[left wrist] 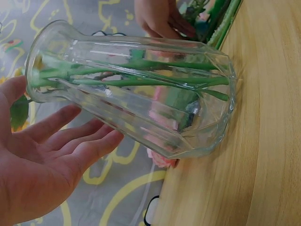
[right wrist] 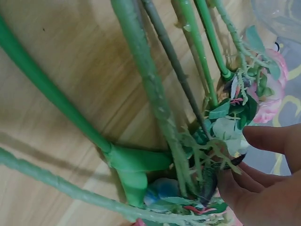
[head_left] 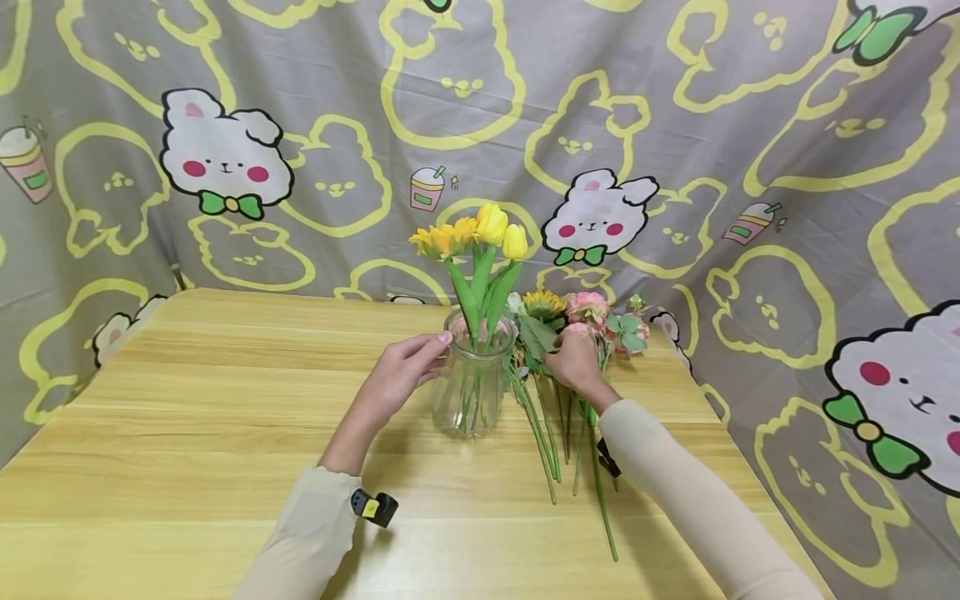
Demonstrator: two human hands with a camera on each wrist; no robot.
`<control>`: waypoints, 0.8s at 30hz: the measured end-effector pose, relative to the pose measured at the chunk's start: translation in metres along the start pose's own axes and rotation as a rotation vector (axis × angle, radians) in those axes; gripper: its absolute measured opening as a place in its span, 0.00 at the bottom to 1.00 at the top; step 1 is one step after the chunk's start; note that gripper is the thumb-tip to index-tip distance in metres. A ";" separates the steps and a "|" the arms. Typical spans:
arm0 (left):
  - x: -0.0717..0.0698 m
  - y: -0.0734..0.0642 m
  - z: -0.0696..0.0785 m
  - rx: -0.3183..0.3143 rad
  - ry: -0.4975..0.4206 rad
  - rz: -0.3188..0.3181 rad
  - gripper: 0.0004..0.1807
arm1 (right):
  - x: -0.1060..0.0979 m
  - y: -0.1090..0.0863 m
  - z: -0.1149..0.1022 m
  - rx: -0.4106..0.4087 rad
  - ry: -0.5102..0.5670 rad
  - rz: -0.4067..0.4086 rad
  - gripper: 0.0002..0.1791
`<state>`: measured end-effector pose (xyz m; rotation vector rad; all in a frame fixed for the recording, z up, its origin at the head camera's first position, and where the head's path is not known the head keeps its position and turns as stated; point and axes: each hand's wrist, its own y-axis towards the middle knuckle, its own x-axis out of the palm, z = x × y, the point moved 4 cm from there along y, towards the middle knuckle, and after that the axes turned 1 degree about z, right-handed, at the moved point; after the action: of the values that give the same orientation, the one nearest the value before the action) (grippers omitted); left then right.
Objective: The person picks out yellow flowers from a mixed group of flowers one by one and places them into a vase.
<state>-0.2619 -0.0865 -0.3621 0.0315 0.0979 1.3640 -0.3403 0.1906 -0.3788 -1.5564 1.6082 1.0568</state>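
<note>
A clear glass vase (head_left: 468, 392) stands upright on the table, holding two yellow tulips (head_left: 492, 225) and an orange-yellow sunflower (head_left: 444, 239). Their green stems (left wrist: 141, 80) show through the glass in the left wrist view. My left hand (head_left: 405, 371) is at the vase's left side, fingers extended along the glass just under the rim. To the right of the vase, my right hand (head_left: 577, 358) reaches into a pile of artificial flowers. In the right wrist view its thumb (right wrist: 268, 139) stands apart from the fingers, around green leaves and stems (right wrist: 160, 103).
The pile includes a pink bloom (head_left: 587, 307), a yellow sunflower (head_left: 543, 304) and several long stems (head_left: 603, 500) pointing toward the near edge. Behind the wooden table (head_left: 225, 392) hangs a grey curtain (head_left: 330, 75) with cartoon prints.
</note>
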 end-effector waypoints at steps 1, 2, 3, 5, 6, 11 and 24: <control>0.000 0.000 0.000 0.001 0.000 0.000 0.34 | 0.001 0.001 0.001 0.005 0.001 -0.002 0.11; 0.000 0.000 -0.001 0.002 0.001 0.000 0.35 | 0.002 0.001 0.002 0.010 0.004 -0.007 0.07; 0.000 0.000 -0.001 0.003 0.003 -0.001 0.35 | 0.003 0.001 0.003 0.014 0.005 -0.008 0.07; -0.001 0.000 -0.002 0.005 0.009 -0.001 0.35 | 0.005 0.002 0.005 0.021 0.005 -0.017 0.11; -0.001 0.000 -0.002 0.006 0.010 -0.002 0.35 | 0.006 0.003 0.006 0.023 0.004 -0.028 0.15; -0.001 0.001 -0.003 0.002 0.012 0.000 0.36 | 0.011 0.002 0.009 0.050 -0.012 -0.053 0.22; -0.001 0.000 -0.003 -0.001 0.008 -0.005 0.36 | 0.017 0.003 0.017 0.055 -0.037 -0.060 0.26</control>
<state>-0.2627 -0.0872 -0.3646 0.0245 0.1041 1.3588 -0.3460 0.1978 -0.4013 -1.5303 1.5438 0.9951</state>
